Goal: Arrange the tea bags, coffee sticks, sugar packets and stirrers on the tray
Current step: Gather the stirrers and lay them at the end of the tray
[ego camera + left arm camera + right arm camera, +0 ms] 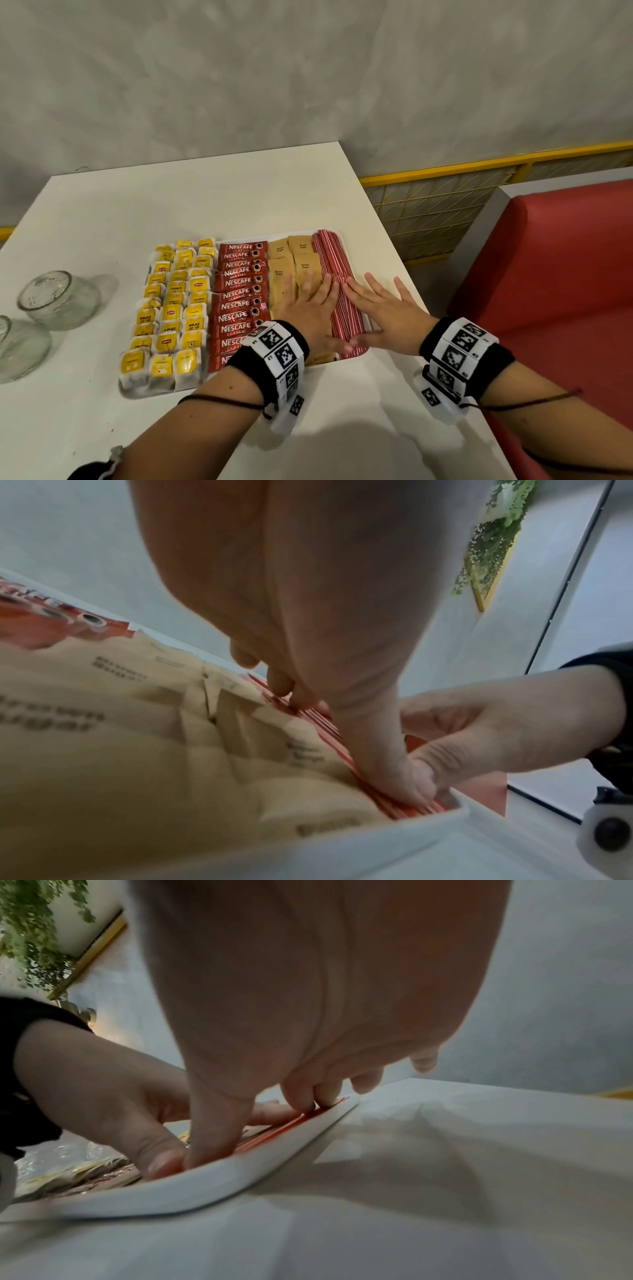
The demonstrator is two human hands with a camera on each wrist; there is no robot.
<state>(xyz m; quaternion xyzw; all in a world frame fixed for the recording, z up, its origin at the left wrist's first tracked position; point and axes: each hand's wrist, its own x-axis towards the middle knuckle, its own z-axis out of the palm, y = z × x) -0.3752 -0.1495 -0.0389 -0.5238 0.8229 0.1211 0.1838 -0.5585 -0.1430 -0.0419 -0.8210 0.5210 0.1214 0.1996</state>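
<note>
A white tray (281, 235) holds rows of yellow tea bags (178, 301), red coffee sticks (239, 294), brown sugar packets (294, 257) and red-striped stirrers (329, 260), from left to right. My left hand (310, 305) lies flat, with its fingers on the sugar packets (137, 750) and its thumb on the stirrers (411, 808). My right hand (380, 308) lies flat on the stirrers' right side by the tray rim (205, 1185). Both thumbs meet at the stirrers' near end. The hands hide the near sugar packets.
Two glass jars (58, 298) (20, 349) stand on the white table (205, 198) to the left of the tray. The table's right edge runs just beyond my right hand. A red sofa (548, 274) and a yellow railing (445, 171) lie to the right.
</note>
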